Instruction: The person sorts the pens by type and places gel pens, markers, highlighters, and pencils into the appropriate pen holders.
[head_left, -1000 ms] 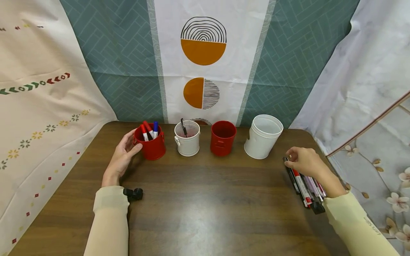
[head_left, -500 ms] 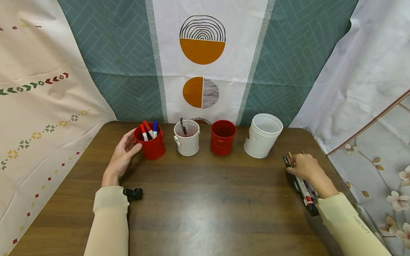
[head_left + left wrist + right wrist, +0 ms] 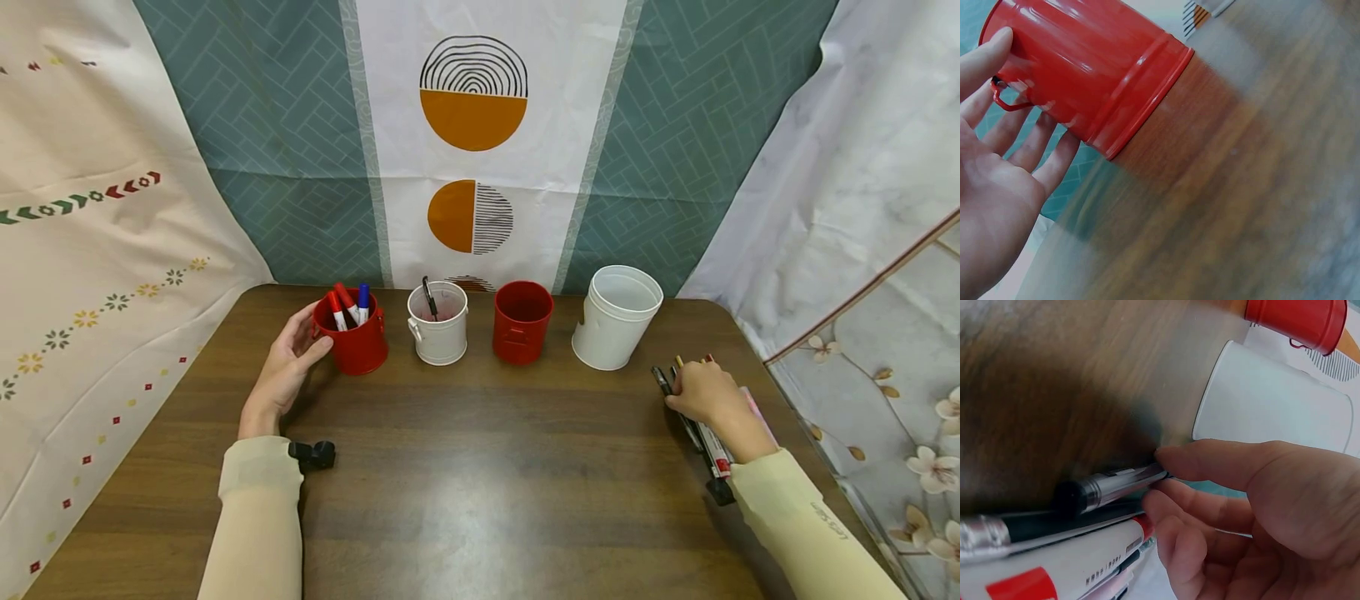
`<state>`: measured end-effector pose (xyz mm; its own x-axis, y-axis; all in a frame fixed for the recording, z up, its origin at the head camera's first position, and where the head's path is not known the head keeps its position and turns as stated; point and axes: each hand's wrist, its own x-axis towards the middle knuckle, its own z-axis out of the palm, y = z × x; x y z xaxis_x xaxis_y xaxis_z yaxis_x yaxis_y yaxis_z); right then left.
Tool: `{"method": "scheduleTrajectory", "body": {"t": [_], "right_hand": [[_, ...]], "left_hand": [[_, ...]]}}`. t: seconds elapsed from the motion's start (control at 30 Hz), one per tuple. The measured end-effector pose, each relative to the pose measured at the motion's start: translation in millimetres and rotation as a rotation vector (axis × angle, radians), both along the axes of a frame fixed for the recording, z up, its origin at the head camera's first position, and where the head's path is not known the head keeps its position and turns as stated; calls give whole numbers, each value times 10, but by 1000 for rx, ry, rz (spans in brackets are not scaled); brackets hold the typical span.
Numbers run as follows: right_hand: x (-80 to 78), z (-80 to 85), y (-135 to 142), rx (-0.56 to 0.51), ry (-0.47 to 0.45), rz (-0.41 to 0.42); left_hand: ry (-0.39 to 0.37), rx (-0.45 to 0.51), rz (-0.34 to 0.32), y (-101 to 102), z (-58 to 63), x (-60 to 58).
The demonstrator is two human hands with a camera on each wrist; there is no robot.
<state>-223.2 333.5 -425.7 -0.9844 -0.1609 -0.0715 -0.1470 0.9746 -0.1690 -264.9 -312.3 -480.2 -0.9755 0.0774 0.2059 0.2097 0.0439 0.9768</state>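
My left hand (image 3: 283, 367) holds the leftmost red bucket (image 3: 362, 348) at its side, thumb by the rim. In the left wrist view its fingers reach around the bucket behind a small side handle (image 3: 1011, 103). Two red-capped markers (image 3: 336, 310) and a blue-capped marker (image 3: 363, 302) stand in it. At the far right, my right hand (image 3: 708, 396) is over a bunch of pens and markers. The right wrist view shows thumb and fingertips pinching a clear-barrelled pen with a black end (image 3: 1116, 486). Below it lies a white marker with red marks (image 3: 1079, 565).
A small white bucket (image 3: 441, 342) with a black pen (image 3: 431, 300) stands right of the held one. Then come a second red bucket (image 3: 520, 342) and a taller white bucket (image 3: 611, 333). Cloths hang behind and beside the wooden table (image 3: 480, 467).
My right hand has moved slightly left, and the pen at its fingertips now juts out to the left of the bunch. My left hand and the buckets stay in place.
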Motion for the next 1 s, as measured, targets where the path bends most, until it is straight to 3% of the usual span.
{"method": "scheduleTrajectory", "body": {"t": [0.47, 0.83, 1.0], "right_hand": [[-16, 38, -30, -96, -17, 14], [-15, 232, -218, -384, -59, -10], [-4, 320, -317, -444, -43, 4]], "left_hand": [[-11, -16, 11, -6, -17, -13], [-21, -14, 7, -13, -12, 2], [-8, -14, -1, -4, -12, -9]]}}
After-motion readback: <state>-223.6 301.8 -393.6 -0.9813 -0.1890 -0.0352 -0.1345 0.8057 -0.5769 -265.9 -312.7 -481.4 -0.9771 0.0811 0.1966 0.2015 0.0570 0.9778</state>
